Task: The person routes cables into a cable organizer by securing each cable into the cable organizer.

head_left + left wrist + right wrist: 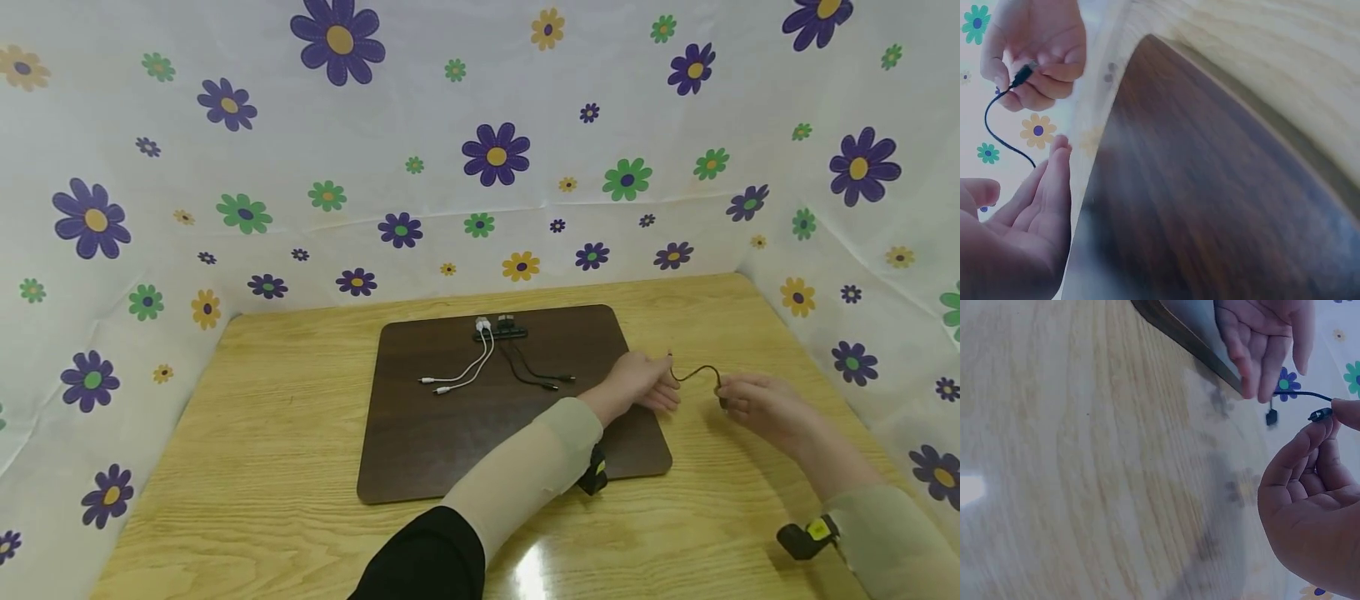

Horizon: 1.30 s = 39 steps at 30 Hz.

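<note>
A short black cable (697, 369) stretches between both hands above the right side of the table. My right hand (768, 412) pinches one end near a black plug (1023, 74), between thumb and fingers. Facing it, my left hand (641, 383) is held over the right edge of the dark brown board (442, 442), its fingers fairly straight and its thumb apart. The cable's other plug (1272, 417) hangs beside the left fingertips; whether they touch the cable, I cannot tell.
On the board's far part lies a black strip (500, 335) with white cables (429, 381) and black cables (551, 386) running from it towards me. Under the board is a wooden table (262, 433). Flower-patterned cloth (420, 100) surrounds the back and sides.
</note>
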Available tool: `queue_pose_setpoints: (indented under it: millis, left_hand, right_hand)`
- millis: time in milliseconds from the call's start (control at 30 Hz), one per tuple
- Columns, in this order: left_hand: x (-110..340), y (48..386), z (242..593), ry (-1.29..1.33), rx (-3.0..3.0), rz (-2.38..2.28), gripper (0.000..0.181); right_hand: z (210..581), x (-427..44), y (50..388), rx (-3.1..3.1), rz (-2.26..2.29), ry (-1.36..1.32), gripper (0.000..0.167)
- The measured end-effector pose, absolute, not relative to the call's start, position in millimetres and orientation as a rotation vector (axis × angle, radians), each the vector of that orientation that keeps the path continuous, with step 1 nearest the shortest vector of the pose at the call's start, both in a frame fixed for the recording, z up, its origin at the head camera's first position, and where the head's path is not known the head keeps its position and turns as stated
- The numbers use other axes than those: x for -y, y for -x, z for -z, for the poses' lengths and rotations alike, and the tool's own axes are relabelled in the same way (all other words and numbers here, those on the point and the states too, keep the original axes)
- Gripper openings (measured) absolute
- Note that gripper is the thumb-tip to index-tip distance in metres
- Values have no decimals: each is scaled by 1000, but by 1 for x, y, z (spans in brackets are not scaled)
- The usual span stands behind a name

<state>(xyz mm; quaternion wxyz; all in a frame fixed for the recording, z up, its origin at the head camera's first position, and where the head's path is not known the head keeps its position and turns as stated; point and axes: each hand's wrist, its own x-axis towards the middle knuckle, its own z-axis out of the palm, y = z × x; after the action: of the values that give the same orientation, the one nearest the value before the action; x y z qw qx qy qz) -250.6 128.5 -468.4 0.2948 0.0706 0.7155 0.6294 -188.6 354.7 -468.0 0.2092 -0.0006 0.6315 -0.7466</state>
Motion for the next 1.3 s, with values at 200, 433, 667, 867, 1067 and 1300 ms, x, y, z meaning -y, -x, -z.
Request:
queue_pose_setpoints:
  millis: [200, 433, 667, 867, 1067, 1300]
  left_hand:
    - [-129, 251, 466, -73, -1879, -1849, 38]
    - [-125, 253, 469, -82, -1867, -1928, 26]
    - [-124, 257, 472, -34, -1865, -1961, 19]
    - [-119, 260, 471, -35, -1857, -1954, 14]
    - [-111, 264, 472, -53, -1863, -1888, 14]
    - [-106, 267, 474, -80, -1850, -1787, 21]
  right_hand:
    - [469, -344, 187, -1983, 1823, 30, 37]
    - [469, -331, 187, -2189, 1564, 93, 27]
    - [468, -327, 188, -2242, 1559, 82, 20]
    - [467, -326, 188, -2213, 1630, 127, 18]
    - [468, -325, 187, -2248, 1650, 102, 17]
    - [469, -324, 187, -2247, 1657, 58, 21]
